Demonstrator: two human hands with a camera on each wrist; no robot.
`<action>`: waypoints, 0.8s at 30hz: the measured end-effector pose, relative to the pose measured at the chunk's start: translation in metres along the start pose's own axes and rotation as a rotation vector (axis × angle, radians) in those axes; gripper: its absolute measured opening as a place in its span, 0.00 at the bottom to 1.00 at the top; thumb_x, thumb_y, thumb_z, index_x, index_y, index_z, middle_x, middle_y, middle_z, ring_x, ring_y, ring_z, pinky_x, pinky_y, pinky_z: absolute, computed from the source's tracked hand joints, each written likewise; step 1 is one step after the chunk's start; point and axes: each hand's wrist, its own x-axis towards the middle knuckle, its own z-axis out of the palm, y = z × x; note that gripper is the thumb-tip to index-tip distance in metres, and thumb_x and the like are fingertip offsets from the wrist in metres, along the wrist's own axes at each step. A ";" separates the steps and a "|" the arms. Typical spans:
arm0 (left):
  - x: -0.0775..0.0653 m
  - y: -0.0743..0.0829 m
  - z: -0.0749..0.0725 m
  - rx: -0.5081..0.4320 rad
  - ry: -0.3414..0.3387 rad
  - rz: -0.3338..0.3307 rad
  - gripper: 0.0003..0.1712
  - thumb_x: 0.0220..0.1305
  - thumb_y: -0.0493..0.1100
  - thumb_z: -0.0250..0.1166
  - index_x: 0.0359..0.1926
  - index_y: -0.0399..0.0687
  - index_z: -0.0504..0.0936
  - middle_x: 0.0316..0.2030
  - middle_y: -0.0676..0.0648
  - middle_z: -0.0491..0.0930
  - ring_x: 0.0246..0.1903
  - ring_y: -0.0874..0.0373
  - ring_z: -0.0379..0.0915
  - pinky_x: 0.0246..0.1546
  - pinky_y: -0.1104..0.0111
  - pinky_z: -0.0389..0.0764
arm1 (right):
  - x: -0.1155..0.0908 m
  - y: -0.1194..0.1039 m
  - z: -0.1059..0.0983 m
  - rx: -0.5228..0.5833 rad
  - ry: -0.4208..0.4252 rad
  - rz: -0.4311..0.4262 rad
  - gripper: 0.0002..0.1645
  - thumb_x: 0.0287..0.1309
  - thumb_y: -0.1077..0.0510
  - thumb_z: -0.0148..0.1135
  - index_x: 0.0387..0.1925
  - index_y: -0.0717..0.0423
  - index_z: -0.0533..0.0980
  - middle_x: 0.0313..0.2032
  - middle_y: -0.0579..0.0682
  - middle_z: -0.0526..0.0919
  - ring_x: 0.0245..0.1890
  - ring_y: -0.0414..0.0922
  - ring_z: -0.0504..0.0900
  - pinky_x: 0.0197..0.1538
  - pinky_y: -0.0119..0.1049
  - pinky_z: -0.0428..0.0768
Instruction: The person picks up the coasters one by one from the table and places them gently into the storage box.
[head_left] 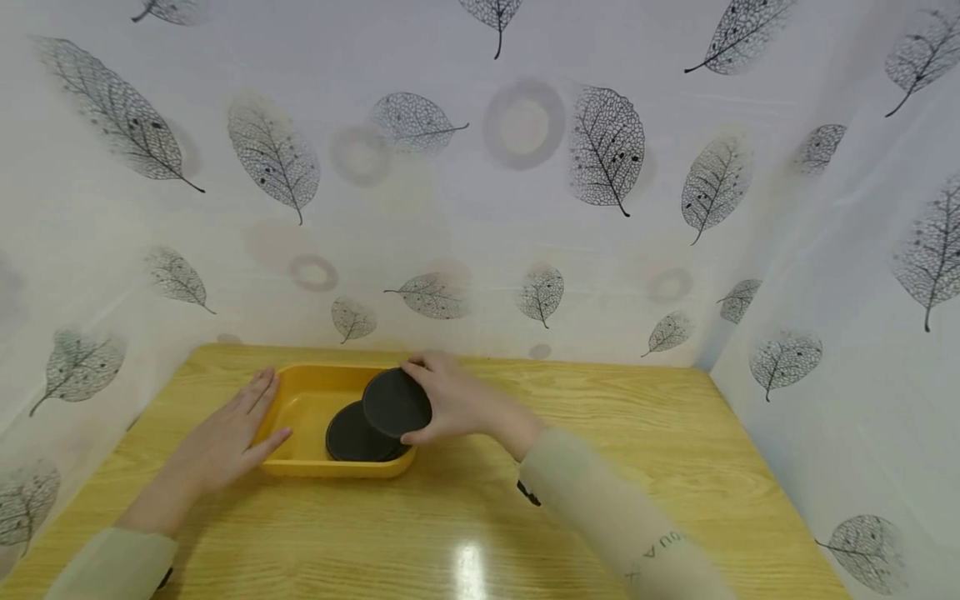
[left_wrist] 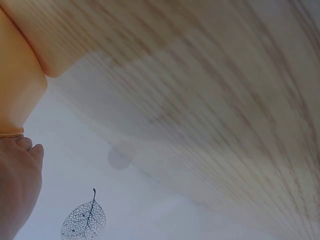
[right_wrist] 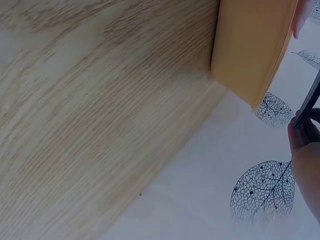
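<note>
A yellow rectangular tray with raised walls stands on the table, seen in the head view. My left hand rests against its left end, fingers stretched along the rim and thumb reaching over the near left corner. Over the tray's right side, my right hand pinches a round black coaster by its edge between thumb and fingers. That coaster is tilted and partly covers other black coasters lying inside the tray. In the right wrist view, the held coaster shows edge-on beside the tray wall.
The wooden table extends to the right and front of the tray. Behind it hangs a pale curtain printed with dark leaves, which also encloses both sides. The tray stands close to the table's back edge.
</note>
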 end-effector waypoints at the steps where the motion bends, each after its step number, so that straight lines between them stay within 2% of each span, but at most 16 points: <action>1: 0.000 0.000 0.000 -0.002 -0.002 0.000 0.49 0.81 0.58 0.55 0.82 0.25 0.49 0.83 0.28 0.45 0.84 0.36 0.41 0.73 0.85 0.17 | 0.005 -0.002 0.001 -0.012 -0.009 0.012 0.66 0.51 0.37 0.79 0.83 0.58 0.58 0.77 0.58 0.63 0.74 0.52 0.67 0.74 0.43 0.78; 7: 0.001 -0.002 0.003 -0.001 0.007 0.006 0.49 0.81 0.58 0.56 0.81 0.25 0.49 0.83 0.29 0.45 0.83 0.33 0.45 0.73 0.85 0.18 | 0.029 -0.012 0.013 -0.043 -0.037 0.033 0.65 0.54 0.34 0.77 0.83 0.58 0.58 0.77 0.57 0.63 0.74 0.51 0.66 0.75 0.39 0.76; 13: 0.001 -0.003 0.004 -0.004 0.017 0.009 0.49 0.80 0.57 0.56 0.81 0.24 0.50 0.83 0.27 0.46 0.84 0.34 0.44 0.73 0.86 0.18 | 0.047 -0.017 0.033 -0.065 -0.044 0.051 0.66 0.54 0.33 0.76 0.83 0.59 0.58 0.77 0.57 0.64 0.75 0.51 0.65 0.77 0.36 0.73; 19: 0.001 -0.001 0.003 -0.015 0.000 -0.002 0.49 0.81 0.57 0.56 0.81 0.25 0.49 0.83 0.27 0.46 0.83 0.33 0.44 0.75 0.83 0.18 | 0.054 -0.018 0.050 -0.107 -0.062 0.068 0.66 0.55 0.30 0.74 0.83 0.58 0.56 0.78 0.57 0.63 0.76 0.51 0.64 0.78 0.36 0.72; 24: 0.001 -0.001 0.004 -0.016 0.007 0.002 0.49 0.80 0.57 0.56 0.81 0.25 0.49 0.83 0.27 0.46 0.84 0.35 0.42 0.75 0.83 0.18 | 0.053 -0.020 0.056 -0.213 -0.083 0.068 0.66 0.57 0.29 0.72 0.83 0.58 0.56 0.79 0.56 0.63 0.78 0.51 0.64 0.78 0.37 0.72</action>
